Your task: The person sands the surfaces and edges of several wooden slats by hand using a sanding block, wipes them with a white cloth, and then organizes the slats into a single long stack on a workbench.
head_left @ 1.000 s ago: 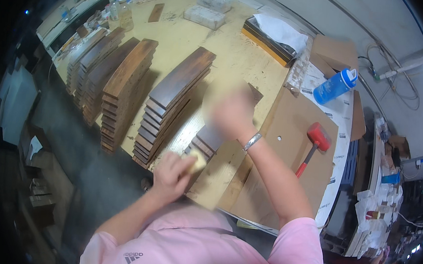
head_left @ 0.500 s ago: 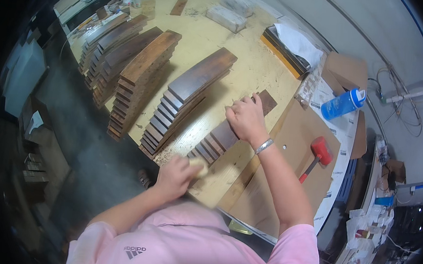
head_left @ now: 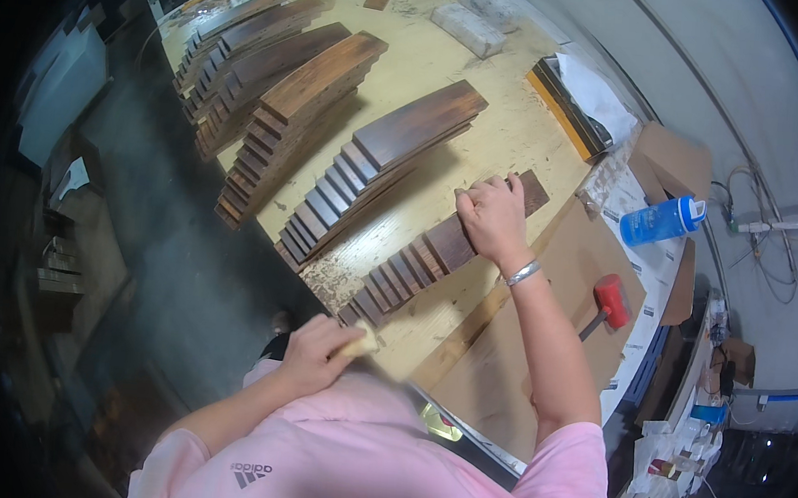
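While the right hand (head_left: 492, 217) grasps the upper part of a stepped stack of dark wooden planks (head_left: 414, 270) on the yellow tabletop (head_left: 412, 60), fingers hooked over its far edge, the left hand (head_left: 311, 352) pinches a pale yellow block (head_left: 357, 344), perhaps sponge, just beyond the lower end. From here I'd judge the planks stiff, hardly fragile, weighty together and apt to slide apart; both long edges offer the surest hold.
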`<act>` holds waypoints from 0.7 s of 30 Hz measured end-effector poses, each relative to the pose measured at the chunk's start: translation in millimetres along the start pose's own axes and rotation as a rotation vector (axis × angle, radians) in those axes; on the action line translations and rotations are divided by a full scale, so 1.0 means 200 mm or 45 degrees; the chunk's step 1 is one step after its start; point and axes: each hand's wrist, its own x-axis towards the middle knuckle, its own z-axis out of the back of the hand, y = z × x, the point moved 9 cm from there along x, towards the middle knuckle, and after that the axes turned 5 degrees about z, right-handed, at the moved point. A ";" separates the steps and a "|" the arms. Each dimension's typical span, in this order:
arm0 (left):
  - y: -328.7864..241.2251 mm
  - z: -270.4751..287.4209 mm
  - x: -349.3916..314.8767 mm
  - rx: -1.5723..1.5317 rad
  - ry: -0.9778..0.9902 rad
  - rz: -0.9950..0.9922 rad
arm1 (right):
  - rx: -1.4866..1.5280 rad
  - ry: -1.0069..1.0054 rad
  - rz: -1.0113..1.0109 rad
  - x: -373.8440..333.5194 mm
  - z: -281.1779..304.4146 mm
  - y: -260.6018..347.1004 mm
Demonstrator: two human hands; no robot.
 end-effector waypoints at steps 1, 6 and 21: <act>0.00 0.06 0.02 -0.013 -0.098 0.013 | 0.005 -0.013 0.007 -0.01 0.01 -0.01; 0.11 0.25 0.05 -0.178 -0.296 0.170 | 0.315 0.138 0.258 -0.03 0.33 0.47; 0.19 0.22 -0.13 -0.330 -0.216 0.237 | -0.029 0.449 0.791 -0.30 0.00 1.00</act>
